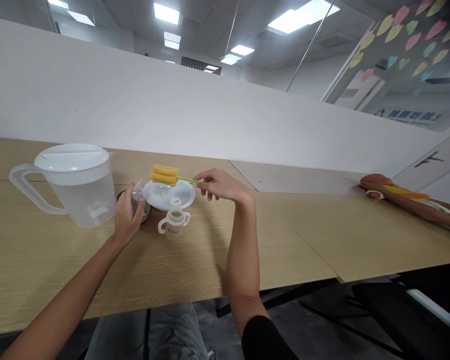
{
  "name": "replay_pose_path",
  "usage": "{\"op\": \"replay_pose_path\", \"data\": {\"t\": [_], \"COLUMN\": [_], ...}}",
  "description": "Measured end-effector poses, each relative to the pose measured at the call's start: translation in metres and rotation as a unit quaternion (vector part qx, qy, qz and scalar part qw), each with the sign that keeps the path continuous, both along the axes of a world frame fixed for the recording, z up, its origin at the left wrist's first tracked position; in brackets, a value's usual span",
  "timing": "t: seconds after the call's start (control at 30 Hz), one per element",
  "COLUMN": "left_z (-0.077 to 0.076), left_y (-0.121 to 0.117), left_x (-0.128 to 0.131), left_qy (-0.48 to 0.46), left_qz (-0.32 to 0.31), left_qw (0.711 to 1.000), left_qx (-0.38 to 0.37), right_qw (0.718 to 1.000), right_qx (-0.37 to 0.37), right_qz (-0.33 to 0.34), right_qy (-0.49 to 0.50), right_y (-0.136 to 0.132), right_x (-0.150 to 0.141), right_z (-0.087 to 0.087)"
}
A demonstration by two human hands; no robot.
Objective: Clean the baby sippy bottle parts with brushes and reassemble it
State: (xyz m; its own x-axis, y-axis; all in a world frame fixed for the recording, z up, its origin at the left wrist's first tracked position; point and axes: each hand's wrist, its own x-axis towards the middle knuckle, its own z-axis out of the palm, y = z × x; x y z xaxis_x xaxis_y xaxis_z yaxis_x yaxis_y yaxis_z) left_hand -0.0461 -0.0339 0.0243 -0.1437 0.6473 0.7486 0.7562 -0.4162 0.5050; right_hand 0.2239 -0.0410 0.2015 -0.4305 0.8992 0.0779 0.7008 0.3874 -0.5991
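Observation:
My right hand (223, 185) pinches the thin green handle of a bottle brush (165, 175). Its yellow sponge head points left, over a white bowl (187, 195). My left hand (126, 212) is closed around a small clear cup-like piece (138, 190), tilted toward the brush head; the sponge is outside it. Beneath the left hand a dark round dish (146, 212) is partly hidden. In front of the bowl stands a baby bottle (174, 225) with two white handles and an open top. A small white bottle part (175, 202) shows just behind the bottle's mouth, at the bowl's near edge.
A large translucent pitcher (84, 190) with a white lid stands left of my left hand. A low white partition (217, 125) runs along the back of the wooden table (285, 235). At the far right, another person's arm (416, 202) rests on the table near an orange-yellow object.

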Motion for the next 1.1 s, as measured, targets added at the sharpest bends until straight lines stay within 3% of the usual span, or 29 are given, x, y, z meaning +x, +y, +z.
{"op": "replay_pose_path", "data": {"t": [0.23,0.43,0.53,0.67,0.77,0.93,1.1], "left_z": [0.003,-0.003,-0.008,-0.005,0.001,0.007,0.005], "left_y": [-0.003,-0.008,-0.007,-0.005,-0.004,0.000,0.005], "left_x": [0.002,-0.001,0.000,0.007,0.010,0.004,-0.008], "left_qy": [0.008,0.032,-0.048,-0.214,-0.242,-0.090,0.079], "left_qz": [-0.008,-0.068,-0.084,-0.122,-0.118,-0.011,0.056], "left_qw": [1.000,0.996,0.993,0.969,0.963,0.995,0.995], "left_qx": [0.011,0.051,0.071,0.017,0.008,0.035,0.037], "right_qw": [0.998,0.990,0.986,0.985,0.986,0.983,0.971], "right_qx": [-0.008,0.002,-0.002,0.024,0.051,0.107,0.128], "right_qz": [0.025,0.108,0.132,0.128,0.117,-0.008,-0.113], "right_qy": [-0.050,-0.086,-0.103,-0.109,-0.106,-0.145,-0.167], "right_y": [0.003,0.009,0.010,0.009,0.010,0.017,0.031], "right_x": [-0.008,-0.035,-0.044,-0.045,-0.044,-0.038,-0.036], "right_z": [-0.004,-0.014,-0.016,-0.016,-0.016,-0.018,-0.028]}}
